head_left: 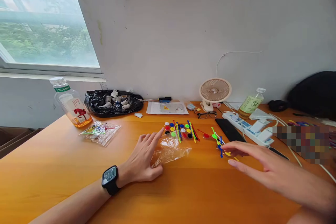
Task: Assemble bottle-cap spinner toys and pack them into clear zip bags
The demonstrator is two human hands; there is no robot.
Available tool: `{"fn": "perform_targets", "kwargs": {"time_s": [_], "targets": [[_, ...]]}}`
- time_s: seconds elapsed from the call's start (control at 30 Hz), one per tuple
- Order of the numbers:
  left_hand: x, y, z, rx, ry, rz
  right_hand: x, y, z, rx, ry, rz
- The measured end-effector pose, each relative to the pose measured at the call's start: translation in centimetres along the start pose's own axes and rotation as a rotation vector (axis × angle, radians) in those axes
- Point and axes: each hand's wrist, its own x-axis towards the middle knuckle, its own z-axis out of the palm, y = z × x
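The left hand [143,157], with a black watch [109,178] sitting on its wrist, is lying low over the bench [65,182], its fingers stretching out nearly straight; its grip is holding nothing that shows. The right hand [258,162] is hovering with its grip spreading wide, thumb standing well apart from the fingers, and nothing is showing between them.

Just beyond the right fingertips, to their left, a blue arrow [221,148] is lying on the bench. Its long axis is running roughly away from the person, while the right fingers are pointing leftward across it; whether they are touching it, I cannot tell. The right hand is clearly the nearer one. A yellow piece [228,154] is showing partly under those fingers.

A clear plastic bag [172,155] is lying just beside the left hand, on its right. Slightly farther off, a green arrow [214,134] is slanting away to the left of the blue one, and a red piece [206,135] is lying beyond. Past the left fingertips, coloured discs [172,129] are sitting in rows, with arrows [193,132] lying among them.
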Motion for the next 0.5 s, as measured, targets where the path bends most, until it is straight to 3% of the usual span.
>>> {"fn": "perform_targets", "kwargs": {"time_s": [0.27,0.37,0.5], "targets": [[0.1,0.1,0.1,-0.020,-0.044,-0.022,2.8,2.3,0.7,0.100,0.011,0.082],[0.0,0.1,0.2,-0.035,-0.049,-0.032,3.7,0.9,0.6,0.102,0.038,0.068],[-0.1,0.0,0.1,-0.062,-0.025,-0.020,5.2,-2.8,-0.5,0.131,0.116,-0.064]]}}
